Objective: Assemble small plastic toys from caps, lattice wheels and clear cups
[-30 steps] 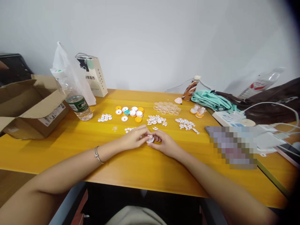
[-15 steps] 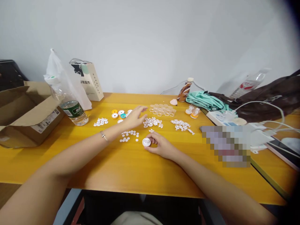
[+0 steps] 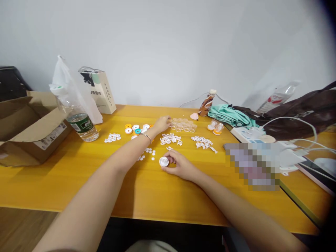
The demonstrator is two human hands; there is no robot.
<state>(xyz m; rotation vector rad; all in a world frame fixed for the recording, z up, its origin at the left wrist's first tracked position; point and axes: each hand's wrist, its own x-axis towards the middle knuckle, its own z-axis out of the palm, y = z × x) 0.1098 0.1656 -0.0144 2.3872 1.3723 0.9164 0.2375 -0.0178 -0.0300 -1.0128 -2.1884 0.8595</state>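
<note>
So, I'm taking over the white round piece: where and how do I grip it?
I'd pinch the outer rim of the white round piece at the person's left, coming from that side: the right hand holds its opposite edge, while the left rim looks exposed.

White round piece [image 3: 164, 161], right grip [image 3: 174, 164]

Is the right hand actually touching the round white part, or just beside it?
Touching. The head view shows the right hand holding the round white part, with thumb and finger against its edge.
</note>
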